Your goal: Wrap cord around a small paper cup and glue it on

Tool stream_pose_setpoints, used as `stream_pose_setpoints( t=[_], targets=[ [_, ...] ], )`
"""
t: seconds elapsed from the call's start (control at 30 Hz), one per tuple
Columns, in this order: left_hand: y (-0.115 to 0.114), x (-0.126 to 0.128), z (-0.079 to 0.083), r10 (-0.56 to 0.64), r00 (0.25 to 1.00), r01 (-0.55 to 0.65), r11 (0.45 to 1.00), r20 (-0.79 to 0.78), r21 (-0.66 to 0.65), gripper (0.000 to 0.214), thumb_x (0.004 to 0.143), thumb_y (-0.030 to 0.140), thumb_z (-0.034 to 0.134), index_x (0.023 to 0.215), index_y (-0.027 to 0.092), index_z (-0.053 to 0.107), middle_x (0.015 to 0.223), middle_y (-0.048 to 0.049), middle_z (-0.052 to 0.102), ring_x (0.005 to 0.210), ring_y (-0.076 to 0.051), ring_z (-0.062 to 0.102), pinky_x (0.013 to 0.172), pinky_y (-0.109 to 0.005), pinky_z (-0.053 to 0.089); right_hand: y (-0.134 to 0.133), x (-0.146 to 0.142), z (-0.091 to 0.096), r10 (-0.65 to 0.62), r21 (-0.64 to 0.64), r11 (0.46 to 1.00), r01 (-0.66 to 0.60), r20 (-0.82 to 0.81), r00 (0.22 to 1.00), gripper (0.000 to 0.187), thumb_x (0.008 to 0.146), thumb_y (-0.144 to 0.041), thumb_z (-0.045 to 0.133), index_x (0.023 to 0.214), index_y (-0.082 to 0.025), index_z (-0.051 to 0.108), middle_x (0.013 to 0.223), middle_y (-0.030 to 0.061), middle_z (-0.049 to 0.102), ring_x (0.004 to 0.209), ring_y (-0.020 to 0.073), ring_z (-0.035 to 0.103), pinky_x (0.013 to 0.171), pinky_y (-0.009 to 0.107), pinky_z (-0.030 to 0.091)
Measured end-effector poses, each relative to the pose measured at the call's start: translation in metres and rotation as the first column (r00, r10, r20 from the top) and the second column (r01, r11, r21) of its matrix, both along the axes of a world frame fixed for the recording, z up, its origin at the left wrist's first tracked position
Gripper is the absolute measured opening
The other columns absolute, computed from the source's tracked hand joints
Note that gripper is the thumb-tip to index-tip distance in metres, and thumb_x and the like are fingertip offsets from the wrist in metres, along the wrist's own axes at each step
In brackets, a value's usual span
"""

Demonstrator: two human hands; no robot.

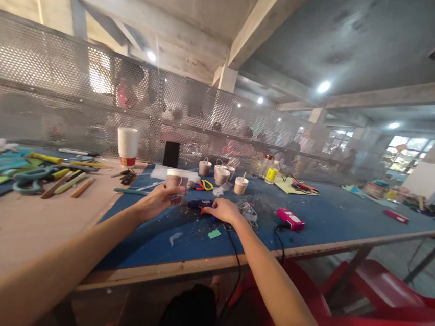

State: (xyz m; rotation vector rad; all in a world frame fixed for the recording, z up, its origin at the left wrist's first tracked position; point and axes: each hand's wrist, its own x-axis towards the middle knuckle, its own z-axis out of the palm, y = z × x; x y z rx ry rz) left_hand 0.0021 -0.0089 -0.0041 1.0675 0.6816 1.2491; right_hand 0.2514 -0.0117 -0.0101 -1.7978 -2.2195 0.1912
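Note:
Held up over the blue mat (136, 247), a small paper cup (173, 178) is between the fingers of my left hand (162, 198). Lower and to the right, my right hand (225, 210) grips a dark blue glue gun (199, 203) with a red trigger, its nozzle pointing left toward the area below the cup. A black cord (237, 252) runs from near my right hand over the table edge. Clear strands of dried glue (250, 215) lie right of that hand. A green scrap (214, 233) is in front of it.
Behind my hands stand several small cups with handles (222, 176), a cup with a stick (240, 185), yellow-handled scissors (206, 185) and a stack of white cups (127, 143). Tools (62, 181) crowd the left. A pink box (291, 219) with a cord lies right. Red chairs (386, 287) stand below.

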Motion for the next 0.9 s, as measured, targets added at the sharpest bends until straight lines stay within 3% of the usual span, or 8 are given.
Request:
stream_pose_setpoints(
  t=[0.13,0.23,0.33,0.43,0.57,0.67,0.77,0.9],
  targets=[
    [0.003,-0.003,-0.001,-0.012,0.999,0.013,1.000,0.040,-0.023,0.016,0.076,0.010,0.079,0.090,0.018,0.077,0.092,-0.0060,0.076,0.082,-0.017,0.070,0.073,-0.025,0.058,-0.002,0.000,0.000,-0.044,0.068,0.996,0.051,-0.099,0.994,0.036,0.084,-0.056,0.065,0.077,-0.022,0.070,0.085,0.0067,0.076,0.088,0.0261,0.072,0.069,0.028,0.045],
    [0.003,-0.005,-0.001,-0.028,0.998,0.030,0.999,0.062,-0.024,0.019,0.078,0.011,0.077,0.096,0.017,0.077,0.097,-0.0066,0.077,0.085,-0.017,0.070,0.075,-0.025,0.058,-0.002,0.004,0.004,-0.063,0.132,0.984,0.117,-0.359,0.931,0.028,0.085,-0.047,0.067,0.079,-0.020,0.064,0.075,0.0053,0.074,0.080,0.0235,0.072,0.069,0.028,0.048],
    [0.001,-0.006,0.001,-0.046,0.997,0.047,0.999,0.067,-0.017,0.021,0.080,0.013,0.074,0.100,0.016,0.076,0.098,-0.0076,0.077,0.088,-0.018,0.071,0.076,-0.026,0.057,-0.002,0.003,0.009,0.061,0.124,0.991,0.054,-0.767,0.639,0.027,0.084,-0.044,0.068,0.090,-0.020,0.058,0.069,0.0003,0.069,0.065,0.0172,0.068,0.064,0.027,0.051],
    [-0.002,-0.005,0.003,-0.033,0.997,0.034,0.999,0.068,-0.014,0.022,0.080,0.012,0.072,0.101,0.016,0.076,0.099,-0.0081,0.076,0.090,-0.019,0.071,0.076,-0.027,0.057,-0.007,-0.004,0.015,0.139,0.112,0.988,-0.111,-0.950,0.281,0.038,0.078,-0.050,0.073,0.094,-0.019,0.058,0.070,-0.0025,0.064,0.059,0.0133,0.063,0.058,0.025,0.051],
    [-0.001,-0.004,0.002,-0.038,0.998,0.038,0.999,0.057,0.003,0.023,0.078,0.014,0.072,0.101,0.014,0.076,0.098,-0.0089,0.076,0.092,-0.020,0.071,0.077,-0.027,0.056,-0.015,-0.017,0.023,0.140,0.117,0.951,-0.287,-0.988,0.063,0.038,0.076,-0.050,0.076,0.090,-0.019,0.058,0.072,-0.0036,0.060,0.054,0.0086,0.056,0.049,0.020,0.044],
    [0.002,-0.004,-0.001,-0.061,0.996,0.060,0.998,0.059,0.014,0.023,0.076,0.014,0.073,0.100,0.014,0.076,0.097,-0.0090,0.077,0.091,-0.021,0.071,0.078,-0.028,0.056,-0.018,-0.025,0.024,0.219,0.200,0.927,-0.319,-0.975,0.027,0.034,0.080,-0.048,0.074,0.090,-0.020,0.059,0.057,-0.0081,0.049,0.048,0.0075,0.045,0.047,0.020,0.038],
    [0.002,-0.003,-0.001,-0.064,0.996,0.063,0.998,0.060,0.027,0.024,0.075,0.015,0.074,0.098,0.014,0.077,0.096,-0.0082,0.077,0.090,-0.020,0.071,0.078,-0.029,0.055,-0.019,-0.027,0.023,0.289,0.246,0.917,-0.313,-0.952,0.098,0.034,0.083,-0.048,0.073,0.094,-0.018,0.065,0.052,-0.0093,0.041,0.046,0.0080,0.040,0.047,0.022,0.036],
    [0.000,-0.001,0.001,-0.044,0.998,0.043,0.999,0.038,0.016,0.025,0.071,0.016,0.076,0.096,0.015,0.077,0.091,-0.0072,0.077,0.088,-0.021,0.070,0.078,-0.030,0.055,-0.024,-0.028,0.021,0.314,0.251,0.921,-0.297,-0.931,0.186,0.033,0.082,-0.048,0.074,0.094,-0.017,0.067,0.054,-0.0074,0.047,0.048,0.0091,0.045,0.050,0.024,0.039]
  ],
)
